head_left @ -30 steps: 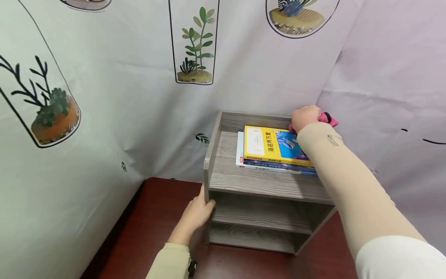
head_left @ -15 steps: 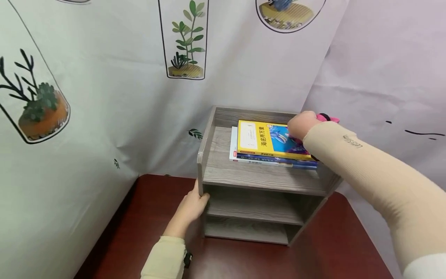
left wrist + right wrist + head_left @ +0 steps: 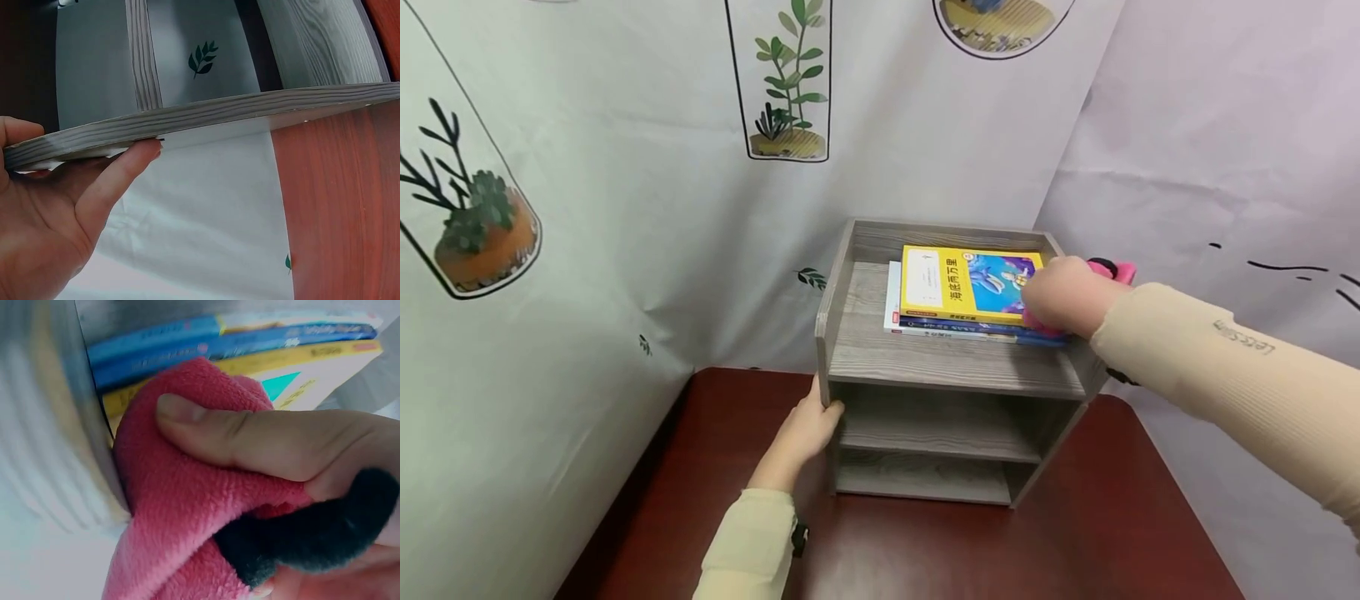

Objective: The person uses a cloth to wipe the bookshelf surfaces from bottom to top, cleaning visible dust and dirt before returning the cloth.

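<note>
A grey wood-grain shelf unit [image 3: 951, 367] stands with books stacked on its top. My left hand [image 3: 802, 433] grips the unit's left side panel; in the left wrist view the thumb is on one face and a finger [image 3: 122, 178] on the other. My right hand [image 3: 1063, 292] holds a pink fluffy cloth [image 3: 175, 469] with a black band [image 3: 312, 544], thumb pressed over it. The cloth is at the top's right side panel, close beside the books. The uppermost book, a yellow one [image 3: 925, 283], has a blue picture on its cover; the cloth overlaps its right end in the head view.
Below the top are two lower shelf boards [image 3: 940, 429]. The unit stands on a dark red table [image 3: 745, 400]. White wall sheets [image 3: 647, 125] printed with plants rise close behind and on both sides.
My right hand has drawn the cloth from the back right corner forward along the right side. The left hand keeps its grip. The whole view has shifted, so the unit appears further left and higher.
</note>
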Motion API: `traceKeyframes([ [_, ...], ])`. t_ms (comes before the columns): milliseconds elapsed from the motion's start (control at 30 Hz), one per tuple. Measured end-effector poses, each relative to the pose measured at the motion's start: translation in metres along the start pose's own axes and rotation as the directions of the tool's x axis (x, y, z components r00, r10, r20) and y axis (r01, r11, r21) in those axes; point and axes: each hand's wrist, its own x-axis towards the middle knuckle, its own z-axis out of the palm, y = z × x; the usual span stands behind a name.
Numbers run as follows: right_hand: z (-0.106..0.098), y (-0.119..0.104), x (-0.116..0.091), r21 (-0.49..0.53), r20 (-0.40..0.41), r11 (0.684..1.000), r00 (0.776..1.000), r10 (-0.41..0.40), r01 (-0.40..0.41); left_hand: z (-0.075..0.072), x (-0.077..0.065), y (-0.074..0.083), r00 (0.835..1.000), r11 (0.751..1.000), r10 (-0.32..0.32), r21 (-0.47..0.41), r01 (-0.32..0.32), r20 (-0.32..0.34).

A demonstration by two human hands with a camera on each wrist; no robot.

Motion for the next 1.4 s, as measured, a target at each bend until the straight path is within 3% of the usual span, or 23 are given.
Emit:
traceKeyframes([
  [133, 0.005, -0.006, -0.009, -0.081, -0.011, 0.996, 0.999, -0.043, 0.042, 0.000, 0.002, 0.001, 1.000, 1.000, -0.007, -0.001, 0.007, -0.001],
  [267, 0.013, -0.011, -0.019, -0.170, -0.073, 0.984, 0.995, -0.067, 0.054, -0.002, 0.004, 0.002, 1.000, 1.000, -0.006, 0.002, 0.006, -0.006],
  [333, 0.017, -0.012, -0.026, -0.213, -0.146, 0.975, 0.985, -0.096, 0.064, -0.003, 0.004, 0.002, 1.000, 1.000, -0.008, 0.001, 0.008, -0.010],
  [400, 0.022, -0.011, -0.034, -0.220, -0.255, 0.972, 0.957, -0.135, 0.079, -0.004, 0.004, 0.002, 1.000, 1.000, -0.013, -0.002, 0.013, -0.014],
  [467, 0.031, -0.005, -0.041, -0.178, -0.402, 0.977, 0.898, -0.180, 0.117, -0.004, 0.004, 0.001, 1.000, 1.000, -0.018, -0.003, 0.018, -0.016],
  [500, 0.037, -0.001, -0.044, -0.139, -0.488, 0.979, 0.850, -0.197, 0.148, -0.004, 0.005, 0.001, 1.000, 1.000, -0.018, -0.005, 0.018, -0.016],
  [567, 0.051, 0.007, -0.049, -0.070, -0.644, 0.970, 0.732, -0.222, 0.233, -0.004, 0.004, 0.002, 1.000, 1.000, -0.020, -0.010, 0.020, -0.014],
  [600, 0.058, 0.011, -0.051, -0.051, -0.713, 0.960, 0.663, -0.229, 0.277, -0.004, 0.004, 0.002, 1.000, 1.000, -0.019, -0.013, 0.019, -0.010],
  [667, 0.074, 0.016, -0.052, -0.022, -0.814, 0.940, 0.539, -0.214, 0.340, -0.005, 0.003, 0.003, 1.000, 1.000, -0.019, -0.023, 0.019, -0.002],
  [733, 0.089, 0.019, -0.053, -0.002, -0.882, 0.925, 0.435, -0.181, 0.380, -0.006, 0.002, 0.004, 1.000, 0.999, -0.025, -0.033, 0.025, 0.006],
  [867, 0.110, 0.019, -0.053, 0.059, -0.953, 0.899, 0.292, -0.078, 0.435, -0.006, 0.001, 0.005, 0.999, 0.999, -0.030, -0.042, 0.030, 0.016],
  [933, 0.117, 0.018, -0.050, 0.102, -0.978, 0.870, 0.209, -0.002, 0.483, -0.005, 0.000, 0.005, 0.999, 0.998, -0.028, -0.047, 0.029, 0.018],
  [1033, 0.126, 0.016, -0.047, 0.197, -0.980, 0.809, 0.131, 0.149, 0.554, -0.004, 0.001, 0.004, 0.999, 0.999, -0.030, -0.045, 0.031, 0.020],
  [1100, 0.130, 0.014, -0.048, 0.266, -0.962, 0.761, 0.109, 0.252, 0.592, -0.003, 0.001, 0.003, 0.999, 0.999, -0.032, -0.039, 0.033, 0.020],
  [1200, 0.135, 0.011, -0.052, 0.350, -0.922, 0.702, 0.095, 0.375, 0.620, -0.002, 0.001, 0.003, 0.999, 0.999, -0.037, -0.033, 0.038, 0.015],
  [1300, 0.134, 0.007, -0.056, 0.377, -0.883, 0.662, 0.035, 0.469, 0.648, -0.001, 0.000, 0.003, 0.999, 0.998, -0.043, -0.034, 0.043, 0.013],
  [1400, 0.130, 0.003, -0.063, 0.392, -0.837, 0.641, -0.034, 0.547, 0.660, 0.001, -0.001, 0.004, 0.999, 0.998, -0.045, -0.039, 0.045, 0.012],
])
